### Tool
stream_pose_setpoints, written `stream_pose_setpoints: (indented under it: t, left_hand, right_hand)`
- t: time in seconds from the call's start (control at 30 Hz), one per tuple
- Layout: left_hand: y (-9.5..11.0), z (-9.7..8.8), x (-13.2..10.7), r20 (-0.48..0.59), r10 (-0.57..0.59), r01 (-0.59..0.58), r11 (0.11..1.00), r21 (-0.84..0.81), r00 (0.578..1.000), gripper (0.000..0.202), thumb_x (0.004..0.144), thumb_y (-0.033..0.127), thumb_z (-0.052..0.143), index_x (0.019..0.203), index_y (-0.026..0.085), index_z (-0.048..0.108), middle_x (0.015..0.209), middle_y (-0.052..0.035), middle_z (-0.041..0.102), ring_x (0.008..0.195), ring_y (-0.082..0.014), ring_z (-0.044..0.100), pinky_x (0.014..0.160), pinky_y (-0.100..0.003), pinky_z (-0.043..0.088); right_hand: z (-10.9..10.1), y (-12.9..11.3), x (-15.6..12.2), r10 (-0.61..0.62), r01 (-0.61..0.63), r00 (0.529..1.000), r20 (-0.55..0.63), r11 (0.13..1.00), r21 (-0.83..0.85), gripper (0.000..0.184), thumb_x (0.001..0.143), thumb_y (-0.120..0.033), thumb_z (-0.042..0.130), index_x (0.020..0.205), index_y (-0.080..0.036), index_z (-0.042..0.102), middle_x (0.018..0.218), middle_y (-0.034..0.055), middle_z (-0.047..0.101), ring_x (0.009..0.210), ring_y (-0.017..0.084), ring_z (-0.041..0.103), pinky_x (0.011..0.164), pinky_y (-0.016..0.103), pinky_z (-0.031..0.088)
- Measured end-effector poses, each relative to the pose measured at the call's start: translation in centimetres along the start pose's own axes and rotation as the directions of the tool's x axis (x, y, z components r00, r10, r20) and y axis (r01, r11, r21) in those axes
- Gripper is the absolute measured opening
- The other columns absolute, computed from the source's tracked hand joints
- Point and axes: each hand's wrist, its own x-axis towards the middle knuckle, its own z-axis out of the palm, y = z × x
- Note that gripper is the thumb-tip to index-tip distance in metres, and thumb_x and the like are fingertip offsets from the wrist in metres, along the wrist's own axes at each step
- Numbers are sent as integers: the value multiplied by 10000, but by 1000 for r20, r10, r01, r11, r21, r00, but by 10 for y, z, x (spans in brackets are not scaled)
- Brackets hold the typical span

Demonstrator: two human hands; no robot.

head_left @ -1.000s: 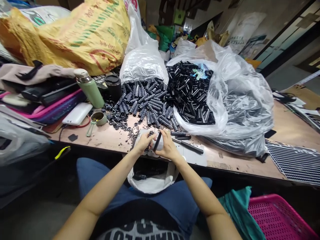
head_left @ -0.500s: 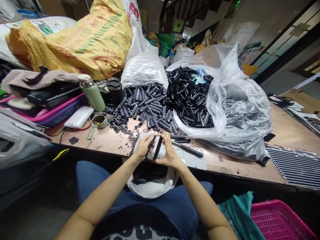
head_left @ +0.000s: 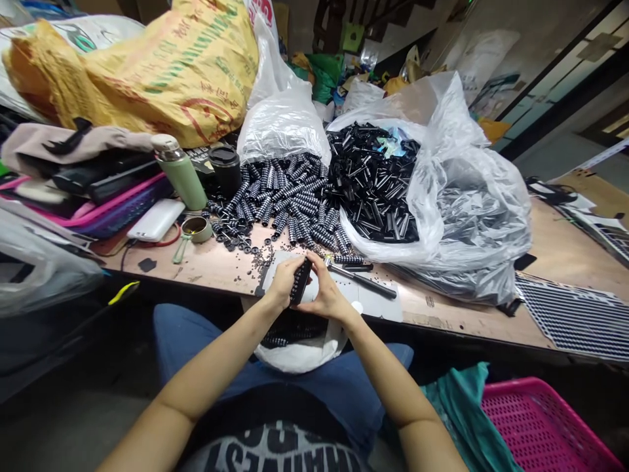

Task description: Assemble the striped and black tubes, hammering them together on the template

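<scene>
Above the front edge of the bench, my left hand [head_left: 281,283] is closed on a black cylinder with rows of small pale dots [head_left: 299,283]. My right hand [head_left: 325,293] grips a smooth black strip-like cover [head_left: 306,270] at its two ends, thumb and fingers apart along its length. The two pieces are pressed side by side; my fingers partly hide where they meet. Under my hands lies a grey plate [head_left: 381,308]. On it, to the right, rests a tool with a metal shaft and black handle [head_left: 366,282], perhaps a hammer.
Dotted cylinders [head_left: 295,203] spill from a white bag. Beside them an open clear bag [head_left: 427,246] holds black covers [head_left: 373,190]. Leftward stand a green bottle [head_left: 181,174], a black cup [head_left: 226,172] and a small metal cup [head_left: 202,229]. A white bag [head_left: 299,362] sits on my lap.
The black cover and the dotted cylinder, apart before, are now together. My right hand has moved left towards my left hand. The camera view has shifted slightly.
</scene>
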Motion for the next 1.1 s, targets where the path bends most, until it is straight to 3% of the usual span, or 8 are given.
stream_pose_setpoints:
  t: [0.3,0.5,0.63,0.7,0.77,0.87,0.93,1.1]
  left_hand:
    - [0,0,0,15,-177,176,984,29,984,291,759,393,649,813,111,608,515,1,566,390,-134,562,404,-230,462]
    - [-5,-2,9,10,-216,215,975,53,976,299,786,408,628,824,112,619,615,-32,621,408,-120,555,427,-240,473]
    - [-19,-13,14,22,-61,53,963,265,998,330,810,417,595,923,116,671,766,-71,644,562,-151,596,560,-291,520]
    - [-30,-20,14,101,174,-202,835,512,979,339,790,352,627,1047,138,685,894,-89,629,738,-188,614,727,-333,527]
    - [-43,-28,14,250,327,-402,578,711,911,437,753,234,651,1183,155,646,980,-102,592,893,-225,587,876,-380,481]
    - [-59,-39,18,421,337,-518,291,804,842,480,793,122,553,1271,136,584,971,-124,565,947,-252,556,913,-424,447]
    - [-65,-46,23,504,321,-577,198,792,802,438,842,94,456,1258,134,589,935,-130,567,899,-242,563,849,-401,470]
    - [-65,-59,40,709,330,-752,2,659,623,423,828,64,463,1197,199,619,891,-106,601,810,-206,586,740,-322,485]
  right_hand:
    - [14,7,-5,176,-163,983,-43,963,215,1107,548,-232,815,1449,-214,171,1487,145,255,1397,269,299,1145,424,323]
    - [20,7,-6,187,-179,981,-61,977,112,1112,552,-278,822,1454,-186,179,1463,161,299,1383,283,313,1147,439,311]
    - [34,14,-8,232,-241,962,-142,969,-49,1137,515,-278,822,1453,-170,189,1418,170,354,1347,307,341,1137,479,308]
    - [44,21,-10,270,-296,943,-194,948,-116,1107,536,-285,806,1449,-134,197,1406,197,361,1344,326,330,1136,509,291]
    - [52,30,-13,314,-354,923,-223,919,-172,1010,613,-268,754,1443,-88,209,1401,230,363,1349,334,317,1136,522,276]
    - [47,40,-21,302,-345,935,-187,899,-270,886,699,-251,692,1440,-86,236,1424,230,352,1362,323,306,1122,500,305]
    - [29,44,-33,241,-294,953,-183,879,-376,797,736,-313,682,1412,-125,305,1402,204,397,1329,322,358,1078,493,365]
    - [-37,83,-67,131,-393,905,-406,624,-675,250,880,-381,483,990,-183,588,941,163,617,913,332,584,820,481,488]
